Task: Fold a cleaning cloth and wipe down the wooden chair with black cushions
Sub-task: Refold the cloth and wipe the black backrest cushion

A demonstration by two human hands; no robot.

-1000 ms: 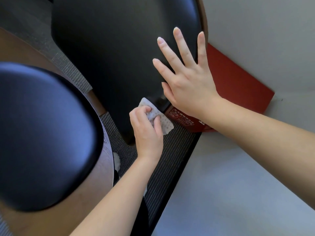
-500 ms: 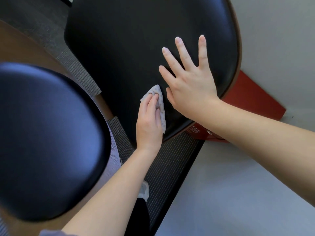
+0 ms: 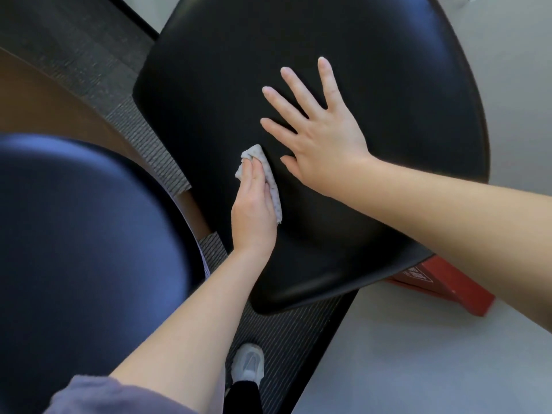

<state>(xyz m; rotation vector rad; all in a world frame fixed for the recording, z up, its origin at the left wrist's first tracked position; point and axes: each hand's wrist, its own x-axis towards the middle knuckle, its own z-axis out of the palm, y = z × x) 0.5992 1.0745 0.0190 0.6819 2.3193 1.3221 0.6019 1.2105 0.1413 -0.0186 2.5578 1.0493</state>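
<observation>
Nearest, behind the left wrist: a grey-purple sleeve (image 3: 104, 395) on the forearm, and lower down a pale shoe (image 3: 248, 363) on ribbed dark carpet (image 3: 298, 339). To the left of that arm, a near black cushion (image 3: 83, 249), large and blurred, with brown wood (image 3: 44, 109) past its upper edge.

Further out, the left hand (image 3: 254, 204), with fingers straight and held together and the thumb out of sight, pressing the cleaning cloth (image 3: 270, 180) flat against the far black cushion (image 3: 373, 70). Cloth pale and speckled, bunched at the fingertips and showing along the hand's right edge.

Just beside it on the right, clear of the cloth, the right hand (image 3: 322, 144), palm down on the same cushion, fingers apart and straight, gripping nothing.

Beyond both hands, the rest of that smooth black cushion.

Under the right forearm, a red box (image 3: 448, 291) on the pale floor (image 3: 403, 354), partly hidden by the cushion's edge.
</observation>
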